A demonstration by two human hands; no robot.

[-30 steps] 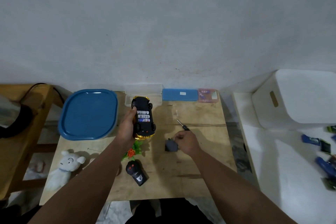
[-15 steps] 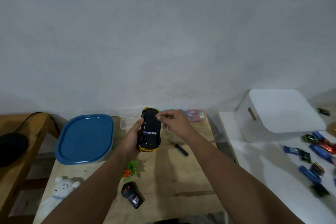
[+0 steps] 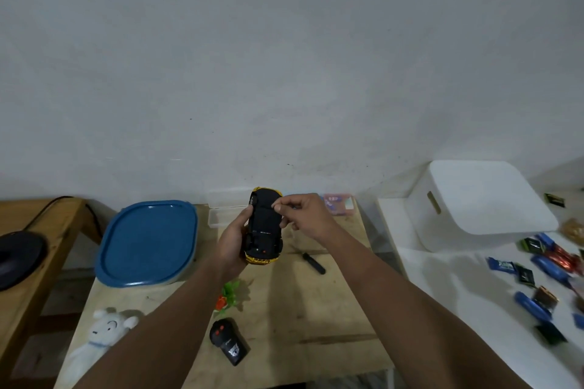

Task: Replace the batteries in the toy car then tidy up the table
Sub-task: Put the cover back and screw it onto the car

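Left hand (image 3: 232, 245) grips the toy car (image 3: 264, 227) underside-up above the far middle of the bench (image 3: 316, 309); right hand (image 3: 308, 215) pinches fingers (image 3: 278, 206) at its black underside, what they pinch too small to tell. Screwdriver (image 3: 313, 263) lies just right. Blue lid (image 3: 147, 243) left, remote (image 3: 228, 345) and plush toy (image 3: 101, 333) near, white bin (image 3: 477, 202) right.

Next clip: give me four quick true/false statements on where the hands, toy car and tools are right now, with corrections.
1. The left hand holds the toy car underside up. True.
2. The screwdriver is in the right hand. False: it lies on the wooden table.
3. The remote control lies on the table near the front edge. True.
4. The plush toy sits on the blue lid. False: it lies on the table, apart from the lid.
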